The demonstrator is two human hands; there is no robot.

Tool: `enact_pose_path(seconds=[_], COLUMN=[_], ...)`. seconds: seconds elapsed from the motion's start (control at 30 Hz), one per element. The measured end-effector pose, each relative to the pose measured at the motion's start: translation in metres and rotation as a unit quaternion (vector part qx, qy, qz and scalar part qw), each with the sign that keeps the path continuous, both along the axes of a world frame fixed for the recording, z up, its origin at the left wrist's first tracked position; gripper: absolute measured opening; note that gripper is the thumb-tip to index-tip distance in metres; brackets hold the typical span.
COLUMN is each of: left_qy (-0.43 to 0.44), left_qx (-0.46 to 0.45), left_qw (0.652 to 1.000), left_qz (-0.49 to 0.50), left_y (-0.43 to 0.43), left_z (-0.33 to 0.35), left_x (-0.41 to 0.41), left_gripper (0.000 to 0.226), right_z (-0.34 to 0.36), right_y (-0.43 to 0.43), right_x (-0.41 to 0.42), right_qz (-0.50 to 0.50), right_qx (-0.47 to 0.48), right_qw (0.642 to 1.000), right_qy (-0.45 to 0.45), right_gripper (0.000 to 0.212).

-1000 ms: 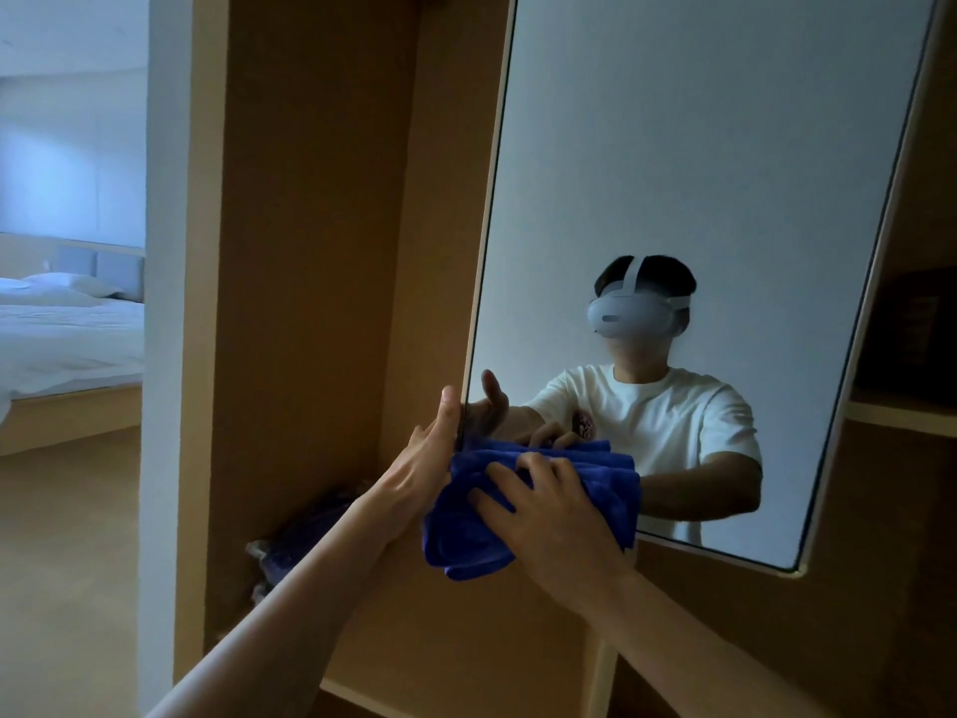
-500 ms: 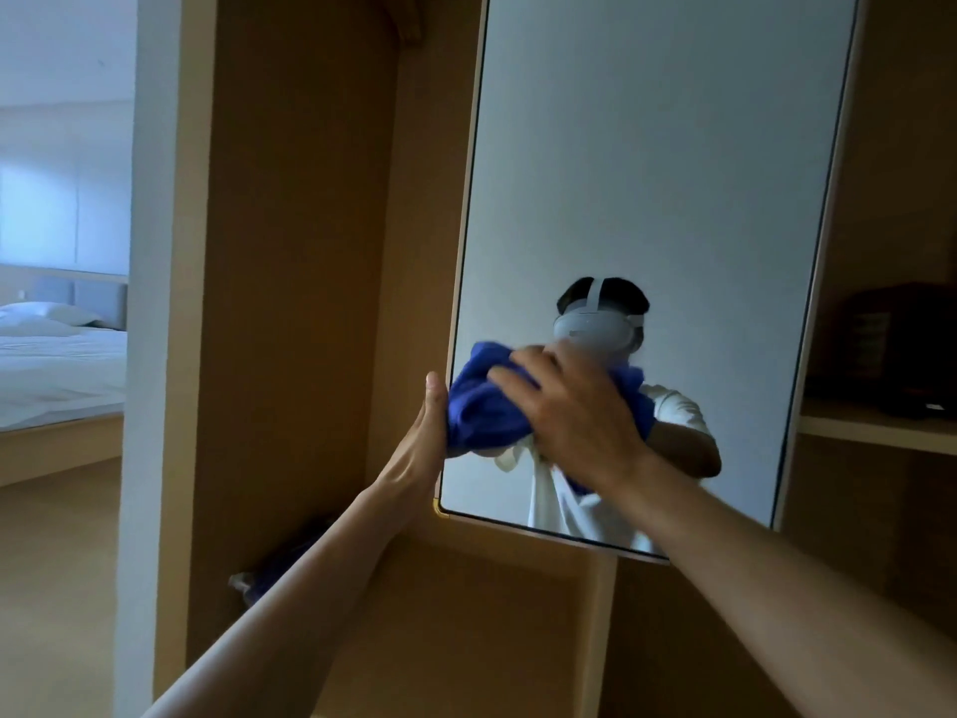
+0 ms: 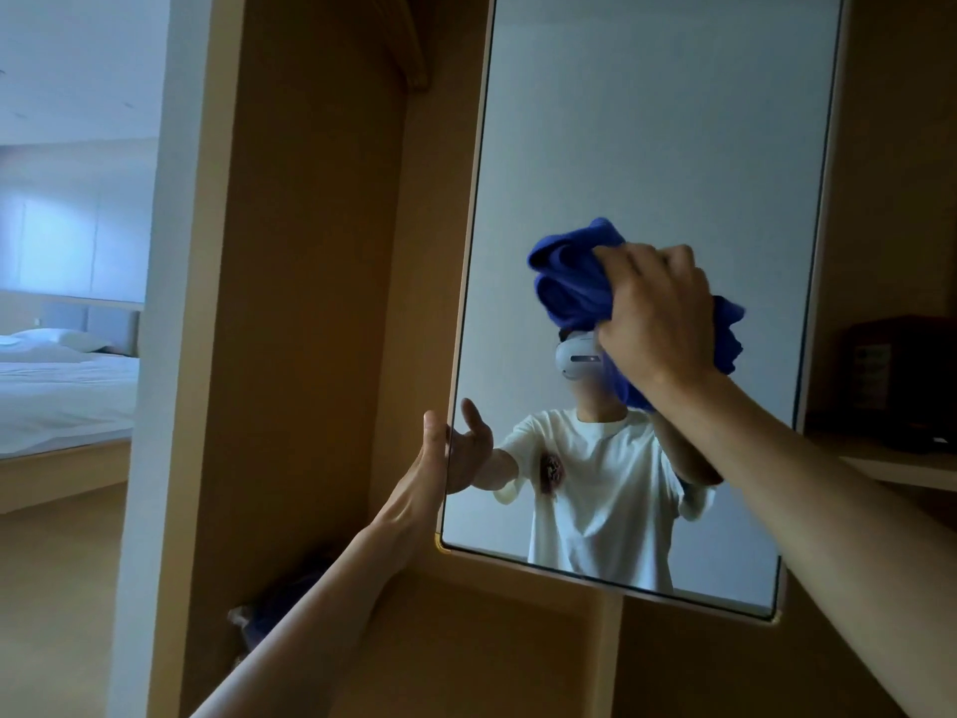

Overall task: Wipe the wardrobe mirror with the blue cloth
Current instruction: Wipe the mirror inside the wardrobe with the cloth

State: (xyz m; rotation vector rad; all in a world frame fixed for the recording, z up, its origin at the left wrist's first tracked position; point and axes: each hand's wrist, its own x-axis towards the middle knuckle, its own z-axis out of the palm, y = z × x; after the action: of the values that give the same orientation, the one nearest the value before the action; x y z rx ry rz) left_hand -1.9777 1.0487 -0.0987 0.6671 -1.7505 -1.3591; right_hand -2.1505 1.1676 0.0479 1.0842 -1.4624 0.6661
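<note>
Our left hand (image 3: 424, 474) rests against the left edge of the mirror (image 3: 647, 121) near its lower corner, thumb straight up along the frame. Its fingers are hidden behind the edge, so we cannot tell whether they curl round it. Up and to the right of it, our right hand (image 3: 657, 323) grips the blue cloth (image 3: 569, 282), fingers curled over the bunched fabric, and holds it against the glass about halfway up. The cloth bulges out to the left of and above the knuckles, and a smaller fold shows past the right side of the hand. In the glass below the right hand we see the reflection of a white T-shirt and a headset, partly covered by the cloth. The mirror hangs tilted in front of the wardrobe (image 3: 310, 303), whose brown panels rise behind the left hand. Low down beneath our left forearm a dark bundle (image 3: 279, 603) lies in the wardrobe; we cannot make out what it is. Beyond our right forearm a shelf (image 3: 890, 469) carries a dark box (image 3: 896, 380). Far off to the left of the left hand, through the opening, stands a bed (image 3: 62, 401) with white bedding and a pillow (image 3: 52, 339).
</note>
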Motion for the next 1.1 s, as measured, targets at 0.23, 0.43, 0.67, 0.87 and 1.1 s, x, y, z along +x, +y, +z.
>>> enact_pose_path(seconds=[0.23, 0.43, 0.67, 0.87, 1.1], left_qy=[0.071, 0.023, -0.047, -0.057, -0.062], left_qx=[0.037, 0.006, -0.06, -0.068, -0.089], left_qw=[0.997, 1.0, 0.997, 0.996, 0.993], left_qz=[-0.018, -0.018, -0.003, 0.017, 0.045], left_y=[-0.028, -0.021, -0.008, 0.003, 0.002], left_z=[-0.01, -0.012, -0.019, -0.007, -0.021], left_x=[0.002, 0.001, -0.004, -0.02, -0.035], left_gripper=[0.067, 0.059, 0.102, 0.1, 0.088], right_z=[-0.108, -0.222, -0.202, -0.113, -0.112], right_y=[-0.04, -0.036, 0.006, 0.076, 0.103], right_x=[0.041, 0.038, 0.004, -0.061, -0.087], right_qz=[0.047, 0.071, 0.055, 0.01, -0.004], right_qx=[0.164, 0.309, 0.228, 0.077, 0.038], right_qw=[0.982, 0.943, 0.964, 0.996, 0.999], right_qy=[0.082, 0.102, 0.129, 0.05, 0.038], right_gripper=[0.042, 0.042, 0.042, 0.059, 0.057])
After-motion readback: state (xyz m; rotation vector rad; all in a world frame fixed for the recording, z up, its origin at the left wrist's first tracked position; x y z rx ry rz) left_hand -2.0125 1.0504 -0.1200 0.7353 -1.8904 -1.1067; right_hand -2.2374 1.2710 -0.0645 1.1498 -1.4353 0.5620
